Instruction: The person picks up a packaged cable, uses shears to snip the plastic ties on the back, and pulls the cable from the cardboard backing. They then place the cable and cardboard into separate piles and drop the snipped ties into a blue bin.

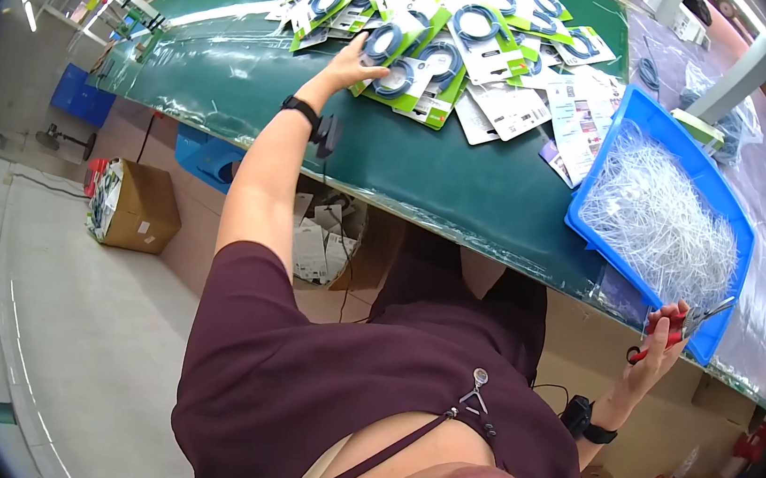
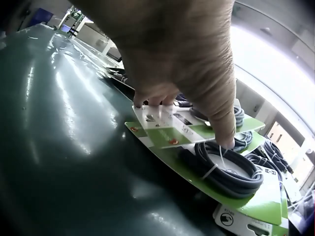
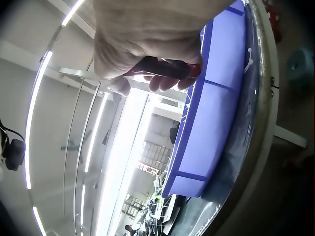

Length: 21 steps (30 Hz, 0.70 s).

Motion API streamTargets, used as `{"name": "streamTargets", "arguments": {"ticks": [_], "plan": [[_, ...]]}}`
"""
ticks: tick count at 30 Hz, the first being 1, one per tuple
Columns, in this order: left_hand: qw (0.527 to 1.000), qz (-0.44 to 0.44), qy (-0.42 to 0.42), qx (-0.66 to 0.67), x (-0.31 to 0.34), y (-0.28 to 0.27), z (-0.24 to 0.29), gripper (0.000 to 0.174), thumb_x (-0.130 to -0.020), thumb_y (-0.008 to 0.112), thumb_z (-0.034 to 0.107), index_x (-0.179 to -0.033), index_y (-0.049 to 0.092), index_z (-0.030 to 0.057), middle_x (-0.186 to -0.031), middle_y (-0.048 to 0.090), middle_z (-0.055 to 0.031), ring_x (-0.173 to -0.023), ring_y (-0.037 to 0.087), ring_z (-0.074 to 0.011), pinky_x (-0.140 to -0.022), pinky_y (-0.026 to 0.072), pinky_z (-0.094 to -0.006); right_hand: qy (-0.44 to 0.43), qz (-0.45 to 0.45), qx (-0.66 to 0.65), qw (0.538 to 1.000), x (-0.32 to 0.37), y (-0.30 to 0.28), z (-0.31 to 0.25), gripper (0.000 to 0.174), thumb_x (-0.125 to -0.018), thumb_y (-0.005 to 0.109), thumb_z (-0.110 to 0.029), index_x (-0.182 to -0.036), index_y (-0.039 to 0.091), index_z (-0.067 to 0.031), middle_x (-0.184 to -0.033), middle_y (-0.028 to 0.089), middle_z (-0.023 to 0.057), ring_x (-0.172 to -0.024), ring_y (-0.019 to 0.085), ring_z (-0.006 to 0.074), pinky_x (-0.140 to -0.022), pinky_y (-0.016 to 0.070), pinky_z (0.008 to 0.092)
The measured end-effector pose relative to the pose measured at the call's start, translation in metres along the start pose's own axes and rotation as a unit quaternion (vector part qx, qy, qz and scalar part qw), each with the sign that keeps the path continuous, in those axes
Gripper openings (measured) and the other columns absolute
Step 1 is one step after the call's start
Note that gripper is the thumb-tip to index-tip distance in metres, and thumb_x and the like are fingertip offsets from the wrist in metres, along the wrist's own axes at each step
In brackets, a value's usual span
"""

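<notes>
the left hand (image 1: pixel 358 57) reaches well left of the blue bin (image 1: pixel 654 114), onto the near edge of the pile (image 1: pixel 483 24) of carded cables; its fingertips (image 2: pixel 153 101) and thumb bear down across one cable pack (image 2: pixel 216 169), grasping it by the card; the right hand (image 1: pixel 663 351) hovers just below the bin's near corner, fingers clenched around red-handled cutters (image 1: pixel 675 331); white ties (image 1: pixel 669 215) fill the bin; the pack looks light, its card thin, glossy and likely slippery, bendable if levered, the coil tied on firmly; best taken at the card's bare edge, thumb on top, fingers slid underneath.
</notes>
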<state>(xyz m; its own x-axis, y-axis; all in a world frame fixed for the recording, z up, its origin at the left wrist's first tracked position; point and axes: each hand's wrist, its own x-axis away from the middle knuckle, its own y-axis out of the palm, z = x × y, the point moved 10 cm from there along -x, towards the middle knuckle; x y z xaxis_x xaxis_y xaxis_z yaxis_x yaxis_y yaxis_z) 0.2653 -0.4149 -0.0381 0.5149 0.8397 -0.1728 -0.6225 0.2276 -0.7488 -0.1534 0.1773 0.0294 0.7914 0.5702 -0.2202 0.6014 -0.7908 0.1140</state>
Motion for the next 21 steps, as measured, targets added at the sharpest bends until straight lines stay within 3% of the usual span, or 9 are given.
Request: {"name": "streamTargets", "arguments": {"ticks": [4, 5, 6, 8, 9, 11, 14, 15, 21], "plan": [[0.996, 0.009, 0.001, 0.085, 0.029, -0.016, 0.033, 0.089, -0.077, 0.076, 0.042, -0.143, 0.033, 0.0013, -0.131, 0.05, -0.0216, -0.122, 0.052, -0.0331, -0.102, 0.0419, -0.0404, -0.031, 0.057, -0.036, 0.997, -0.003, 0.0, -0.011, 0.045, -0.094, 0.057, -0.015, -0.133, 0.042, 0.0023, -0.107, 0.054, 0.0061, -0.096, 0.051, 0.0139, -0.088, 0.041, 0.0278], [0.957, 0.021, -0.021, 0.288, 0.046, -0.015, 0.049, 0.085, -0.083, 0.07, 0.042, -0.146, 0.027, 0.004, -0.132, 0.049, -0.0198, -0.124, 0.05, -0.0357, -0.103, 0.0408, -0.0443, -0.027, 0.064, -0.037, 0.997, -0.005, -0.002, -0.008, 0.045, -0.094, 0.057, -0.015, -0.133, 0.042, 0.0023, -0.107, 0.054, 0.0061, -0.096, 0.051, 0.0139, -0.088, 0.041, 0.0278], [0.876, 0.031, -0.046, 0.479, 0.063, -0.011, 0.07, 0.082, -0.089, 0.064, 0.043, -0.149, 0.021, 0.0067, -0.134, 0.049, -0.018, -0.126, 0.047, -0.0383, -0.105, 0.0396, -0.0482, -0.032, 0.007, -0.037, 0.999, -0.009, 0.006, -0.008, 0.048, -0.094, 0.058, -0.018, -0.134, 0.042, 0.0028, -0.107, 0.054, 0.0059, -0.095, 0.051, 0.0136, -0.087, 0.0413, 0.0277], [0.71, -0.105, 0.021, 0.696, 0.094, 0.02, 0.172, 0.084, -0.089, 0.055, 0.056, -0.149, 0.021, 0.0079, -0.14, 0.041, -0.0199, -0.127, 0.044, -0.0438, -0.105, 0.0383, -0.0561, -0.011, -0.063, 0.001, 0.998, -0.013, 0.027, -0.006, 0.053, -0.089, 0.066, -0.022, -0.133, 0.045, 0.0015, -0.102, 0.052, 0.0045, -0.09, 0.05, 0.0134, -0.082, 0.0422, 0.0275], [0.684, -0.138, 0.018, 0.716, 0.106, 0.039, 0.209, 0.089, -0.087, 0.053, 0.062, -0.149, 0.02, 0.008, -0.143, 0.037, -0.0207, -0.127, 0.042, -0.0471, -0.105, 0.0367, -0.0581, 0.016, -0.076, 0.041, 0.996, -0.012, 0.044, -0.006, 0.056, -0.085, 0.071, -0.023, -0.13, 0.048, -0.0004, -0.098, 0.051, 0.0033, -0.087, 0.05, 0.0135, -0.078, 0.0428, 0.0274], [0.643, -0.194, 0.012, 0.741, 0.125, 0.078, 0.268, 0.093, -0.085, 0.05, 0.068, -0.15, 0.019, 0.0081, -0.146, 0.034, -0.0215, -0.127, 0.04, -0.0504, -0.105, 0.0351, -0.06, -0.036, -0.137, 0.31, 0.94, -0.004, 0.085, -0.023, 0.057, -0.084, 0.071, -0.025, -0.131, 0.049, -0.0004, -0.099, 0.056, 0.0063, -0.086, 0.053, 0.0174, -0.079, 0.0442, 0.0292], [0.532, -0.316, 0.003, 0.786, 0.15, 0.135, 0.345, 0.09, -0.087, 0.043, 0.071, -0.148, 0.024, 0.0073, -0.138, 0.044, -0.0195, -0.128, 0.041, -0.0477, -0.102, 0.0379, -0.0619, -0.169, -0.137, 0.395, 0.892, 0.001, 0.124, -0.046, 0.058, -0.077, 0.076, -0.024, -0.124, 0.052, -0.0017, -0.1, 0.058, 0.0133, -0.088, 0.056, 0.0285, -0.081, 0.0451, 0.0362], [0.518, -0.339, 0.0, 0.786, 0.157, 0.15, 0.362, 0.09, -0.087, 0.043, 0.071, -0.148, 0.024, 0.0073, -0.138, 0.044, -0.0195, -0.128, 0.041, -0.0477, -0.102, 0.0379, -0.0619, -0.204, -0.126, 0.424, 0.874, 0.003, 0.125, -0.049, 0.057, -0.075, 0.077, -0.024, -0.122, 0.053, -0.0012, -0.1, 0.058, 0.0149, -0.089, 0.057, 0.0317, -0.081, 0.0452, 0.0384], [0.499, -0.401, -0.027, 0.768, 0.185, 0.209, 0.415, 0.09, -0.087, 0.042, 0.07, -0.147, 0.023, 0.0058, -0.138, 0.044, -0.0213, -0.127, 0.044, -0.0438, -0.103, 0.039, -0.0593, -0.194, -0.046, 0.494, 0.846, 0.001, 0.089, -0.052, 0.058, -0.074, 0.077, -0.026, -0.12, 0.053, -0.0009, -0.098, 0.058, 0.0133, -0.09, 0.057, 0.0319, -0.081, 0.0452, 0.0409]]}}
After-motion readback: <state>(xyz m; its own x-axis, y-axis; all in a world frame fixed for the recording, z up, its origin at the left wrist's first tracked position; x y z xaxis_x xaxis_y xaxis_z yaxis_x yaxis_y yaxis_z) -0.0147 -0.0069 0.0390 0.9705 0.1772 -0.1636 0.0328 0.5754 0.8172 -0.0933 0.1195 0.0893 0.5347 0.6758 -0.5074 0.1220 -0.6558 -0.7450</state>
